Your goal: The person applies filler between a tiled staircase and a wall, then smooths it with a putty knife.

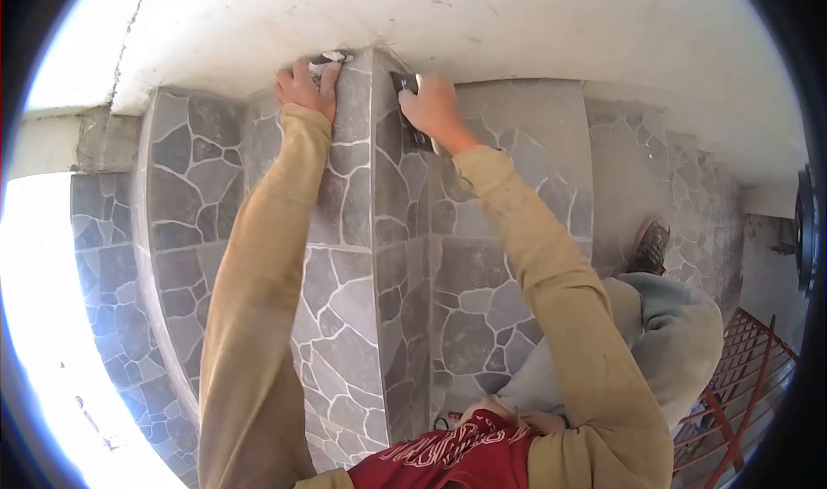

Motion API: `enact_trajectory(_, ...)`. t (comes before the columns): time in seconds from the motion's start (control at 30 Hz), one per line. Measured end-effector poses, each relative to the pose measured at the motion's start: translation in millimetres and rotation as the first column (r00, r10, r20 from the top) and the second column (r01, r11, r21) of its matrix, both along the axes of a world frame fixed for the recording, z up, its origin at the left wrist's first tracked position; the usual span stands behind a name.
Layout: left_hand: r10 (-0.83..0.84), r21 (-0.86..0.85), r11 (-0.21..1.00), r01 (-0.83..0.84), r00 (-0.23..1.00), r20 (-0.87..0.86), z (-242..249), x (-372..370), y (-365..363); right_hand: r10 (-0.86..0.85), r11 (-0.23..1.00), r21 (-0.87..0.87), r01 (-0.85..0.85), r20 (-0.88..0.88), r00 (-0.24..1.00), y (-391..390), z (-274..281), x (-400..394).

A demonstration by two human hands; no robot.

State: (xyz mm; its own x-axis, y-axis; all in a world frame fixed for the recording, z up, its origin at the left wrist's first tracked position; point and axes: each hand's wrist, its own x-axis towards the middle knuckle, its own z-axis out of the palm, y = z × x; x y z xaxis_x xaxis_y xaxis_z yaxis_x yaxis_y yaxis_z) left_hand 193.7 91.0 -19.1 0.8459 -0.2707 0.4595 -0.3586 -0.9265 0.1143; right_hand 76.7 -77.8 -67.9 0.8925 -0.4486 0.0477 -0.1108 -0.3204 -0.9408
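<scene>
My left hand [310, 90] rests near the wall's foot on a stone-patterned step [336, 291], its fingers curled round a small dark and whitish thing [330, 57] that is too small to make out. My right hand [433, 112] is closed on a dark flat trowel [403, 82], whose blade stands along the step's riser [390, 205], close to the corner with the wall. Part of the blade is hidden behind the fingers.
A pale wall [517, 32] runs across the top. Tiled steps continue left and right. My foot in a dark shoe [652, 246] is on a dusty step at the right. A red metal railing [732, 394] stands lower right.
</scene>
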Motion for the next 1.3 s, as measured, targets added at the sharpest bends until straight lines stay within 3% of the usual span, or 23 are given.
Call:
enact_trajectory(0.07,0.013,0.008,1.000,-0.013,1.000,0.008,7,6,-6,0.102,0.993,-0.066,-0.102,-0.008,0.995,1,30,-28)
enact_trajectory(0.1,0.017,0.009,1.000,-0.016,1.000,-0.015,9,4,-6,0.085,0.994,-0.078,-0.073,0.159,0.984,15,12,-36)
enact_trajectory(0.2,0.025,0.011,1.000,-0.024,0.999,-0.034,1,1,0,0.029,0.998,0.059,-0.031,0.034,0.999,0,17,-12)
enact_trajectory(0.23,0.011,-0.001,1.000,-0.011,1.000,0.002,4,3,-2,-0.020,0.998,-0.050,0.023,0.050,0.999,-7,25,1)
enact_trajectory(0.27,0.011,0.005,1.000,-0.011,1.000,0.011,8,5,-2,-0.021,0.999,-0.044,0.024,0.060,0.998,-2,27,-5)
enact_trajectory(0.33,0.033,-0.007,0.999,-0.033,0.999,-0.034,4,4,-3,0.131,0.991,0.011,-0.132,0.045,0.990,10,37,-42)
enact_trajectory(0.37,0.042,-0.008,0.999,-0.043,0.998,-0.041,2,6,-3,0.063,0.992,0.090,-0.085,0.222,0.973,21,26,-47)
enact_trajectory(0.4,0.006,-0.018,1.000,-0.006,1.000,0.002,1,8,-2,0.075,0.991,0.093,-0.097,0.215,0.974,18,18,-34)
enact_trajectory(0.47,-0.034,-0.017,0.999,0.035,0.998,0.049,1,3,2,-0.049,0.999,-0.009,0.049,0.020,0.999,0,7,10)
enact_trajectory(0.53,-0.020,-0.009,1.000,0.020,0.998,0.053,3,4,-2,0.000,0.997,-0.071,0.002,0.026,1.000,-7,25,-1)
enact_trajectory(0.6,-0.034,-0.015,0.999,0.034,0.999,0.040,4,6,-4,0.180,0.982,-0.045,-0.181,-0.022,0.983,8,53,-45)
enact_trajectory(0.63,-0.039,-0.017,0.999,0.039,0.999,0.029,4,3,-1,0.133,0.989,-0.067,-0.130,0.045,0.990,16,45,-46)
enact_trajectory(0.67,-0.024,-0.009,1.000,0.024,1.000,0.014,2,0,3,0.148,0.988,-0.057,-0.146,0.032,0.989,17,32,-34)
enact_trajectory(0.73,0.005,-0.022,1.000,-0.004,1.000,0.006,4,3,-1,-0.053,0.992,-0.114,0.046,-0.053,0.997,1,8,16)
enact_trajectory(0.77,0.010,-0.022,1.000,-0.010,1.000,-0.003,6,0,-3,-0.055,0.993,-0.105,0.048,-0.058,0.997,-8,-1,16)
enact_trajectory(0.83,-0.010,-0.021,1.000,0.010,1.000,-0.013,6,2,-3,0.024,1.000,-0.006,-0.024,-0.029,0.999,-43,-16,7)
enact_trajectory(0.87,-0.006,-0.030,1.000,0.005,1.000,-0.020,4,4,-1,0.073,0.899,0.428,-0.090,0.056,0.996,-49,-17,-15)
enact_trajectory(0.9,-0.010,-0.047,0.999,0.010,1.000,-0.007,6,7,-4,0.085,0.625,0.758,-0.186,0.171,0.982,-54,-15,-37)
enact_trajectory(0.93,-0.001,-0.036,0.999,0.001,1.000,-0.013,5,7,-3,0.207,0.368,0.927,-0.072,-0.006,0.978,-59,-19,-49)
enact_trajectory(0.97,0.008,-0.015,1.000,-0.009,1.000,-0.025,3,5,-1,0.223,0.242,0.967,-0.075,0.020,0.975,-52,-32,-64)
enact_trajectory(1.03,0.004,-0.015,1.000,-0.004,1.000,-0.010,2,5,0,0.184,0.234,0.971,-0.046,0.002,0.983,-23,-45,-82)
enact_trajectory(1.2,-0.014,-0.011,1.000,0.014,1.000,0.002,1,9,-2,0.061,0.141,0.988,-0.060,0.052,0.997,-3,-45,-26)
enact_trajectory(1.3,-0.029,0.031,0.999,0.029,1.000,0.004,4,11,5,0.066,0.332,0.934,-0.132,0.116,0.991,-12,-35,-5)
